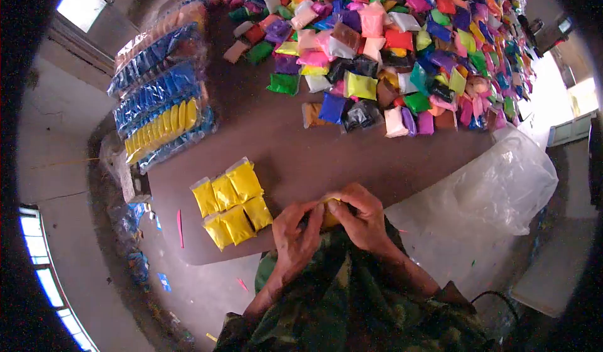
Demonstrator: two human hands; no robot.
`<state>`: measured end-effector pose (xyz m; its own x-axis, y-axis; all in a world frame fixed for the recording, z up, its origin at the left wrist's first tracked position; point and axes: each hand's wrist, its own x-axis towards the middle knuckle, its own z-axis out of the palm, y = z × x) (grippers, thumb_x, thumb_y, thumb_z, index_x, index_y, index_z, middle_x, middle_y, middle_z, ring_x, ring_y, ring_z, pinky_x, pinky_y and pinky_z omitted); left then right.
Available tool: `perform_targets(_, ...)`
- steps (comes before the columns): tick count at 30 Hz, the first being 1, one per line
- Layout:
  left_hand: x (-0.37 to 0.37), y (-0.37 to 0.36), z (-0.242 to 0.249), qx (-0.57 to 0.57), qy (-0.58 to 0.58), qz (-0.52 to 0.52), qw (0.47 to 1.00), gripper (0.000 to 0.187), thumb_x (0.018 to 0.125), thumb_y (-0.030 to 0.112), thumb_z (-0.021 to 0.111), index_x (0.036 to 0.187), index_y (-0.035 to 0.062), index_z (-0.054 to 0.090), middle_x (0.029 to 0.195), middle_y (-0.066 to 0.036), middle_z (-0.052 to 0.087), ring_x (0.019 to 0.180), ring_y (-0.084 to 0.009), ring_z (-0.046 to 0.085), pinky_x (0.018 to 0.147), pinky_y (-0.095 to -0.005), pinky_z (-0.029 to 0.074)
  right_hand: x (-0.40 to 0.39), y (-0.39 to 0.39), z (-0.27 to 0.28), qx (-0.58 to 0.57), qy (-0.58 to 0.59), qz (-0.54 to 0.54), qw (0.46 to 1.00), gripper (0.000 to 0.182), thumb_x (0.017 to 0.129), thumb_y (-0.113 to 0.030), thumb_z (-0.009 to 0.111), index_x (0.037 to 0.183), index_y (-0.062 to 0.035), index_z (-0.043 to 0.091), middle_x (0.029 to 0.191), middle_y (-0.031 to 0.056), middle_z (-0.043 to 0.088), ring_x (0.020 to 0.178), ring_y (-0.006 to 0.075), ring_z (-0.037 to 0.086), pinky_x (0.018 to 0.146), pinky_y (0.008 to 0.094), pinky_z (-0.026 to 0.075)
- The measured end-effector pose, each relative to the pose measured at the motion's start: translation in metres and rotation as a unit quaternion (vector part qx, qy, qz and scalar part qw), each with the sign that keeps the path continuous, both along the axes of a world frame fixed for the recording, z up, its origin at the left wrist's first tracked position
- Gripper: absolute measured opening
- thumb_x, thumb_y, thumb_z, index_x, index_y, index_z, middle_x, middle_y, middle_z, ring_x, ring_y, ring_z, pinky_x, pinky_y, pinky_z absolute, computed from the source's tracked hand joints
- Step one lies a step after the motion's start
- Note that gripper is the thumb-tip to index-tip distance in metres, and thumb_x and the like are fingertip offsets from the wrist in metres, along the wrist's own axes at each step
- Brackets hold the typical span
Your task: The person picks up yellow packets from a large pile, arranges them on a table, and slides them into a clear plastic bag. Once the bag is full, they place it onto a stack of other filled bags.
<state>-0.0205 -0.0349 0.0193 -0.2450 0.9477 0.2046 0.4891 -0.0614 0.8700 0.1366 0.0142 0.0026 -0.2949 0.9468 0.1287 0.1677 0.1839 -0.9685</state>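
Between my two hands, at the front edge of the brown table (301, 157), is a yellow packet (330, 219), mostly covered by the fingers. My left hand (298, 231) pinches it from the left, and my right hand (363, 219) grips its top edge with thumb and fingers. Just left of my left hand, several yellow packets (231, 202) lie flat in two rows, close against each other.
A large heap of small coloured packets (389, 50) covers the back of the table. Bundled blue packets (154, 82) and yellow packets (163, 129) lie at the left. A clear plastic bag (502, 179) hangs at the right edge. A pink strip (181, 228) lies near the left edge.
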Motion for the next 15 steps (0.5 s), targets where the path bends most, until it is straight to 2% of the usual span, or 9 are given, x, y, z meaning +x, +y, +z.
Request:
perform_targets(2,-0.001,0.0,0.0,-0.026,-0.024,-0.004,0.999,0.011,0.092,0.005,0.073,0.101,-0.0008,0.071,0.088,-0.012,0.072,0.08,-0.0158,0.068,0.072,-0.0303,0.053,-0.001,0.0,0.006,-0.001,0.01,-0.014,1.0,0.015,0.093,0.002,0.066,0.106,0.0005,0.073,0.096,0.006,0.067,0.089,0.0149,0.063,0.079,0.0275,0.049)
perform_targets(5,0.012,0.005,0.021,-0.124,-0.293,0.024,0.948,0.016,0.093,0.008,0.073,0.105,-0.0019,0.071,0.091,-0.013,0.073,0.083,-0.0139,0.067,0.076,-0.0296,0.053,0.002,0.001,-0.003,-0.022,0.015,-0.05,0.998,0.018,0.093,-0.012,0.072,0.107,-0.002,0.073,0.097,0.0127,0.071,0.091,0.0271,0.071,0.08,0.0356,0.055)
perform_targets(8,0.009,0.001,0.006,-0.125,-0.198,-0.035,0.971,0.021,0.093,0.01,0.073,0.109,-0.0038,0.069,0.094,-0.015,0.074,0.084,-0.014,0.067,0.078,-0.0296,0.054,0.004,0.001,0.0,-0.093,0.023,-0.076,0.993,0.019,0.093,-0.014,0.072,0.107,-0.0015,0.073,0.098,0.0127,0.071,0.091,0.0253,0.071,0.081,0.0349,0.055)
perform_targets(11,0.006,0.0,0.004,-0.105,-0.078,-0.033,0.991,0.019,0.093,0.009,0.071,0.107,-0.0037,0.069,0.091,-0.015,0.073,0.079,-0.0148,0.067,0.073,-0.0309,0.054,0.005,0.001,0.001,-0.075,0.018,-0.066,0.995,0.019,0.093,-0.015,0.072,0.107,-0.0013,0.073,0.097,0.0117,0.071,0.091,0.0234,0.071,0.081,0.0339,0.055)
perform_targets(15,0.004,0.001,0.006,-0.12,-0.075,-0.033,0.989,0.015,0.093,0.008,0.07,0.104,-0.0028,0.068,0.088,-0.015,0.073,0.075,-0.0149,0.067,0.067,-0.0327,0.054,0.006,0.0,-0.003,-0.141,0.052,-0.049,0.987,0.022,0.094,-0.017,0.072,0.109,-0.0009,0.072,0.096,0.0098,0.072,0.091,0.0191,0.07,0.082,0.0329,0.056)
